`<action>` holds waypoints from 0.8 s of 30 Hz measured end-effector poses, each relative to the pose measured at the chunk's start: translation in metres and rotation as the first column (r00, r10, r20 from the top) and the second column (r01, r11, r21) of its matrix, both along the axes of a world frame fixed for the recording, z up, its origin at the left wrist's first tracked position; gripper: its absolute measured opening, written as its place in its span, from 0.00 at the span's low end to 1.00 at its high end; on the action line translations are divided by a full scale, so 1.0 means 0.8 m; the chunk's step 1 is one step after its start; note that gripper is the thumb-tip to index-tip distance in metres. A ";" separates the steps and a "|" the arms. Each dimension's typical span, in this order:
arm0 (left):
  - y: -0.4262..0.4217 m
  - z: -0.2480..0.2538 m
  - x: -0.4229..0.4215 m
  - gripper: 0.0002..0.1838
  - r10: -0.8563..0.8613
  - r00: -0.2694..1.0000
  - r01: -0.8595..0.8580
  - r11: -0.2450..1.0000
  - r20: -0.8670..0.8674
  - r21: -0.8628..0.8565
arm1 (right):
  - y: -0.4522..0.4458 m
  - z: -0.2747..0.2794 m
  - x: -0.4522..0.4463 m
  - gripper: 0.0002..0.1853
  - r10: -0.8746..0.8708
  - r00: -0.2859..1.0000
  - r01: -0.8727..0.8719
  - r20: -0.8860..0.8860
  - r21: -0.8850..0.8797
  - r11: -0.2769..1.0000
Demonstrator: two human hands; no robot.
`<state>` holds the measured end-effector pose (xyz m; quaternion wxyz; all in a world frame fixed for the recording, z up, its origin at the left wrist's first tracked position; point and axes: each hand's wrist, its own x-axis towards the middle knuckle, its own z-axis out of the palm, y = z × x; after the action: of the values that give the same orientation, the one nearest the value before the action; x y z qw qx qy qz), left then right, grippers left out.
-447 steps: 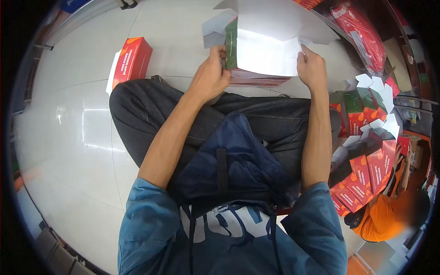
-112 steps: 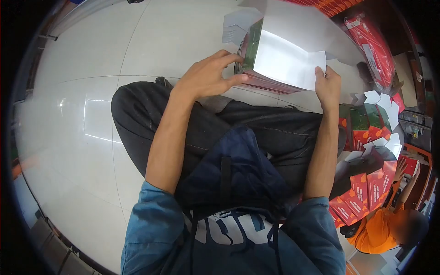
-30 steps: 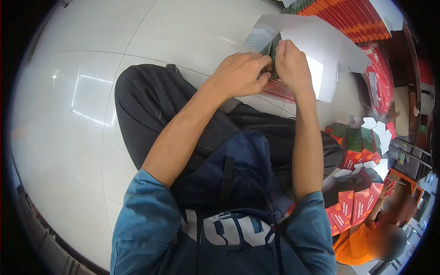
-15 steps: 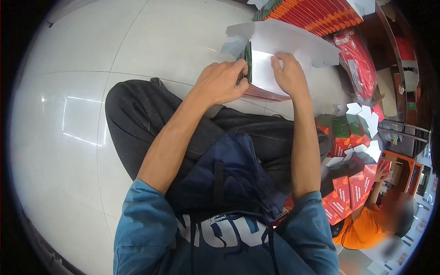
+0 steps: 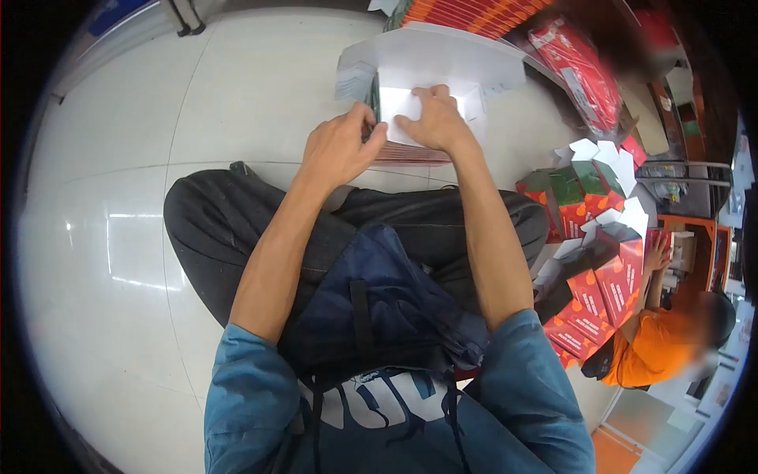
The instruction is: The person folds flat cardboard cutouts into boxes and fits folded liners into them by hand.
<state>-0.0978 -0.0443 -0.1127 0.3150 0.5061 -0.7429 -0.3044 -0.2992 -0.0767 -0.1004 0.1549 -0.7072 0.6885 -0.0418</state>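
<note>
Open carton: I see the open carton (image 5: 442,67) in the upper middle of the frame, with its white inside facing up and a wide white flap standing behind it.
Green panel: the green panel (image 5: 376,95) is the left side of this carton.
Stack of sheets: under the carton lies a stack of sheets (image 5: 414,155), whose reddish edges show toward the knees; the pile is on the tiled floor (image 5: 103,158).
Left hand: the left hand (image 5: 343,142) is at the green panel. The thumb and forefinger stand apart, but the other fingers are partly hidden, so I cannot tell if they grip the panel.
Right hand: the right hand (image 5: 438,118) is over the white inside of the carton, fingers spread open and pointing down; I cannot tell if the tips are touching the bottom.
Lap: dark trousers (image 5: 229,221) with crossed legs, and a navy cloth (image 5: 387,292) in the middle of the frame.
Top edge: a row of red and orange cardboard pieces (image 5: 474,16); to its right, a red package (image 5: 580,79) in clear plastic.
Right side: red boxes (image 5: 596,304) with raised white flaps stand in a group, near the right knee.
Co-worker: a person in orange (image 5: 655,347), at the lower right, behind these boxes.
</note>
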 end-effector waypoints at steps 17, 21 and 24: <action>-0.008 -0.027 -0.003 0.26 -0.027 0.995 0.036 0.996 -0.095 0.087 | 0.084 0.070 -0.014 0.24 0.086 0.867 0.093 0.492 -0.327 0.940; -0.001 -0.015 -0.010 0.25 0.004 0.992 0.007 0.996 -0.127 0.093 | 0.215 0.182 -0.130 0.25 -0.187 0.945 0.316 0.268 -0.607 0.729; -0.003 -0.017 -0.007 0.25 0.002 0.993 0.007 0.997 -0.115 0.079 | 0.292 0.229 -0.280 0.32 -0.595 0.781 0.244 -0.190 -0.784 0.571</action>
<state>-0.1036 -0.0468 -0.1264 0.3365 0.4989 -0.7116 -0.3626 -0.5233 0.1569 0.0827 -0.3094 -0.5086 0.7815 -0.1869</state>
